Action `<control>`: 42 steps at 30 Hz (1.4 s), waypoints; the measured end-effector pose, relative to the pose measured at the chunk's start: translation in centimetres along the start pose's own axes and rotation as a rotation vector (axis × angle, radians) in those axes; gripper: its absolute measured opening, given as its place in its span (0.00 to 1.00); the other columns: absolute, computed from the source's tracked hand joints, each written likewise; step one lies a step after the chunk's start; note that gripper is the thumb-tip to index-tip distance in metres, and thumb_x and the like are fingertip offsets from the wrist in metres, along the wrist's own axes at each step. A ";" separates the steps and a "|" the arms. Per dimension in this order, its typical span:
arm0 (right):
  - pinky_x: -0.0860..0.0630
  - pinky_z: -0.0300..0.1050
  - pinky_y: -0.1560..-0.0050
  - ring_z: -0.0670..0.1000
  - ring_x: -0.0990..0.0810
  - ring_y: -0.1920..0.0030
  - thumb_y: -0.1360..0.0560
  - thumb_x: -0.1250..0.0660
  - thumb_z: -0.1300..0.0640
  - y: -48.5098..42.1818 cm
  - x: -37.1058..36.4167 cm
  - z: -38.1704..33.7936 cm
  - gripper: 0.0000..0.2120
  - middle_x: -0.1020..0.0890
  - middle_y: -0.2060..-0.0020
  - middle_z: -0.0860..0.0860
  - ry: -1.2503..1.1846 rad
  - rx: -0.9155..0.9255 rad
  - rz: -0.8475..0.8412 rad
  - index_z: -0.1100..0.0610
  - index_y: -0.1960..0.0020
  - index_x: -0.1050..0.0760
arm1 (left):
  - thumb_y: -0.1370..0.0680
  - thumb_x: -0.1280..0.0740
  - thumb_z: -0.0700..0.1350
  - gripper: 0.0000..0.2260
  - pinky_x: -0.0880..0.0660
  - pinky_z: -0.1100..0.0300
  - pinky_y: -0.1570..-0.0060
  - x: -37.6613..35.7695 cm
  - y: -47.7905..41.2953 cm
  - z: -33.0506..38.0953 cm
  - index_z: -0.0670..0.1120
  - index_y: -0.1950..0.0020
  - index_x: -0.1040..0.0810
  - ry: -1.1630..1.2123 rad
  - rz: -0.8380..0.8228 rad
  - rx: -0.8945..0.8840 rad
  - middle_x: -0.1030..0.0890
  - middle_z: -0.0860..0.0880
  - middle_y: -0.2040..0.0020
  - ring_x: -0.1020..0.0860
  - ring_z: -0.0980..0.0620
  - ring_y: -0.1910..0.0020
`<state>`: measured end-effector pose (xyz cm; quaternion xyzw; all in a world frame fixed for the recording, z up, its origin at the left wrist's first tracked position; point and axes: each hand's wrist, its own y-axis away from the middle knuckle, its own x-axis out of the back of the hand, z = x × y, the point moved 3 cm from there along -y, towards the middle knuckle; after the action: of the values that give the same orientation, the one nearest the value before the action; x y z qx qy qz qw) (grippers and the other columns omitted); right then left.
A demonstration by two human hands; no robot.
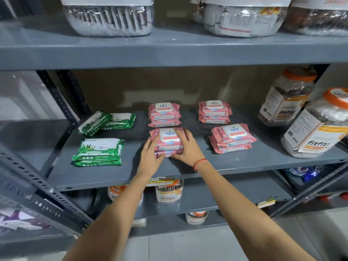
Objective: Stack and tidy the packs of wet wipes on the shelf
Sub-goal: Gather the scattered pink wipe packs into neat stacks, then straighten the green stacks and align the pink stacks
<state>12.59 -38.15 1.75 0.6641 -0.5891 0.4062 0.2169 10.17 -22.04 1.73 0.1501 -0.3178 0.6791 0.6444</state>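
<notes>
A: What are the packs sitting on?

B: A grey metal shelf [188, 166] in a slotted-angle rack, with a plain beige wall behind and pale floor tiles below. Another grey shelf above carries big clear tubs [107, 16].

A: And the wet wipes?

B: Four pink Kara stacks. The near-centre stack [169, 142] sits between both hands — the left hand [150, 157] presses its left side with fingers closed against the packs, the right hand [186, 147] lies over the top right corner, fingers spread, thumb at the front edge. A red thread band [199, 163] circles that wrist.

A: The others?

B: One stack [164, 114] just behind it, one far right [214, 112], one near right [232, 138] sitting askew. To the left, green aloe packs: a near pile [98, 151] and a far pair [107, 122], one tilted over the other.

A: Anything crowding the shelf?

B: Two orange-lidded Fitfizz jars [308, 125] at the right end — close to the near right stack, not touching.
</notes>
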 end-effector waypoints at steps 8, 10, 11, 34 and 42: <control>0.32 0.58 0.33 0.60 0.38 0.30 0.36 0.23 0.47 0.5 0.5 -1.1 0.48 0.44 0.27 0.56 0.093 -0.024 0.003 0.51 0.25 0.47 | 0.26 0.30 0.43 0.32 0.40 0.49 0.31 2.6 0.5 -0.7 0.53 0.26 0.42 -0.056 -0.093 0.007 0.46 0.43 0.23 0.42 0.44 0.27; 0.35 0.60 0.31 0.60 0.41 0.28 0.36 0.24 0.45 0.5 0.4 -1.2 0.49 0.44 0.27 0.56 0.156 -0.048 0.017 0.50 0.25 0.48 | 0.25 0.31 0.44 0.32 0.43 0.50 0.30 4.7 1.1 -1.5 0.52 0.25 0.43 -0.083 -0.037 -0.012 0.47 0.45 0.23 0.44 0.46 0.26; 0.36 0.61 0.31 0.60 0.42 0.28 0.36 0.24 0.43 0.5 0.3 -1.2 0.49 0.44 0.26 0.56 0.173 -0.058 0.018 0.50 0.25 0.48 | 0.24 0.32 0.45 0.31 0.44 0.51 0.30 6.0 1.4 -2.0 0.52 0.25 0.42 -0.096 0.008 -0.024 0.46 0.46 0.23 0.44 0.47 0.26; 0.36 0.60 0.30 0.61 0.50 0.25 0.31 0.26 0.51 -5.0 -13.5 -16.1 0.45 0.51 0.24 0.60 0.091 0.167 -0.276 0.46 0.23 0.51 | 0.24 0.31 0.45 0.26 0.27 0.43 0.43 17.6 4.7 -13.6 0.46 0.28 0.34 -0.137 0.206 0.241 0.25 0.37 0.38 0.23 0.37 0.46; 0.34 0.56 0.32 0.62 0.44 0.27 0.32 0.25 0.52 -5.9 -13.8 -15.6 0.46 0.47 0.26 0.60 0.070 0.208 -0.284 0.47 0.24 0.49 | 0.25 0.31 0.44 0.25 0.26 0.44 0.43 17.3 4.9 -14.0 0.45 0.29 0.33 -0.108 0.254 0.218 0.23 0.38 0.41 0.23 0.40 0.46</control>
<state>14.18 -16.54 0.86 0.7450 -0.4362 0.4531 0.2224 6.18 0.38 0.64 0.2142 -0.2929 0.7764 0.5153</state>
